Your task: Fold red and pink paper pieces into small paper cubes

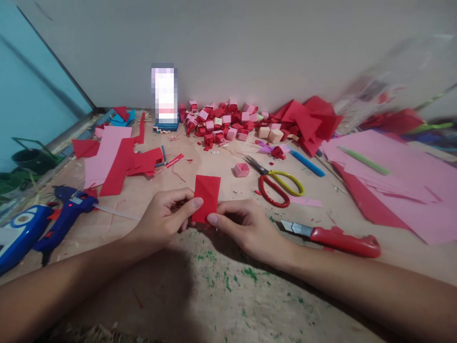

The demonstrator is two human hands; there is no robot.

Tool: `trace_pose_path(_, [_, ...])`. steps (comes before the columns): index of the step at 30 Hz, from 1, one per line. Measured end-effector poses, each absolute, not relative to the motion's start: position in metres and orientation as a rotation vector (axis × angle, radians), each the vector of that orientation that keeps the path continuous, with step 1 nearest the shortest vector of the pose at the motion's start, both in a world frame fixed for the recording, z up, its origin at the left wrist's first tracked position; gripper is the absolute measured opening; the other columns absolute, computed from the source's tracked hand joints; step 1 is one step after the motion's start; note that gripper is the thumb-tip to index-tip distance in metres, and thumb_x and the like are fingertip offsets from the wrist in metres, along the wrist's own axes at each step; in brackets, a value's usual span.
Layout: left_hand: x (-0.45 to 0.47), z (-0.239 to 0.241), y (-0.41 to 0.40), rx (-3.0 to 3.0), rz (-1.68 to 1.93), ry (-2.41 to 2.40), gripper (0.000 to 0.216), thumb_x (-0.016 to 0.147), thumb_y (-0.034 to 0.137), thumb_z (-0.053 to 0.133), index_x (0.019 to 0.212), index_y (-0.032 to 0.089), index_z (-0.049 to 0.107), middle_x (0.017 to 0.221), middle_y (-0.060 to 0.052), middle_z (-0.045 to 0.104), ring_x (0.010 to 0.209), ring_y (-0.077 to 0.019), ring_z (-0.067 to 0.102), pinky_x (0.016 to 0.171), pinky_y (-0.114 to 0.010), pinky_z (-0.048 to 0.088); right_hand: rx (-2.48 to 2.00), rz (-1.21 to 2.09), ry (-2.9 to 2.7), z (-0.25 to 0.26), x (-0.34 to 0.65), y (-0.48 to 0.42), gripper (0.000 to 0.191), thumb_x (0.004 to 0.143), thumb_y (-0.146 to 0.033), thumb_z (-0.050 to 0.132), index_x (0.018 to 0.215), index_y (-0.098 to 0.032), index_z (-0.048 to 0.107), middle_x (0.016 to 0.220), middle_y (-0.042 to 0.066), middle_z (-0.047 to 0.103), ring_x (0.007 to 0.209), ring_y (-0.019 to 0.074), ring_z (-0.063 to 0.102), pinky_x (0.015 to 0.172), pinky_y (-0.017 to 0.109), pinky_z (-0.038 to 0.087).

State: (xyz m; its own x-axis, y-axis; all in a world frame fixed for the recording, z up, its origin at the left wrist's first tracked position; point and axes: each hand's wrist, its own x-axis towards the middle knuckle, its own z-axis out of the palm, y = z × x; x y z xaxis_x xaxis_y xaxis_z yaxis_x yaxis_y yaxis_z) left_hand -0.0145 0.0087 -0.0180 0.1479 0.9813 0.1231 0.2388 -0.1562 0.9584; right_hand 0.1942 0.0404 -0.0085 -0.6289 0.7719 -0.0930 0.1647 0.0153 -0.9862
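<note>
Your left hand and right hand pinch a folded red paper at frame centre, thumbs on its lower edge; small pink paper box just above looks empty.

Worn table, green flecks near. Far: heap of small paper boxes. Left: glue gun, red scraps. Right: scissors, red-handled knife, pink sheets.

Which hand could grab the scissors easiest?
Probably the right hand. The scissors lie just beyond it on the right, while the left hand would have to cross over the red paper both hold.
</note>
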Motion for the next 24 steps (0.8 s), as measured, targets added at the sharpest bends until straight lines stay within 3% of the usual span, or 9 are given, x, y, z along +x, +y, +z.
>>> trace_pose_path(13, [-0.0147, -0.0174, 0.0074, 1.593, 1.055, 1.226, 0.038, 0.101, 0.033, 0.059, 0.067, 0.017, 0.060, 0.052, 0.005, 0.054, 0.047, -0.0072, 0.051, 0.049, -0.018, 0.041, -0.971, 1.700, -1.759, -0.0077, 0.1933, 0.0404, 0.041, 0.094, -0.046, 0.068, 0.069, -0.013, 0.068, 0.060, 0.000, 0.057, 0.053, 0.0107, 0.046, 0.049, 0.025, 0.034])
trace_pose_path(24, [-0.0145, -0.0188, 0.0085, 1.546, 1.088, 1.214, 0.034, 0.101, 0.034, 0.060, 0.071, 0.018, 0.063, 0.052, 0.005, 0.055, 0.046, -0.0076, 0.052, 0.049, -0.017, 0.042, -0.936, 1.676, -1.841, -0.0079, 0.1941, 0.0404, 0.038, 0.096, -0.040, 0.066, 0.072, -0.012, 0.071, 0.063, 0.000, 0.058, 0.058, 0.0109, 0.047, 0.055, 0.025, 0.037])
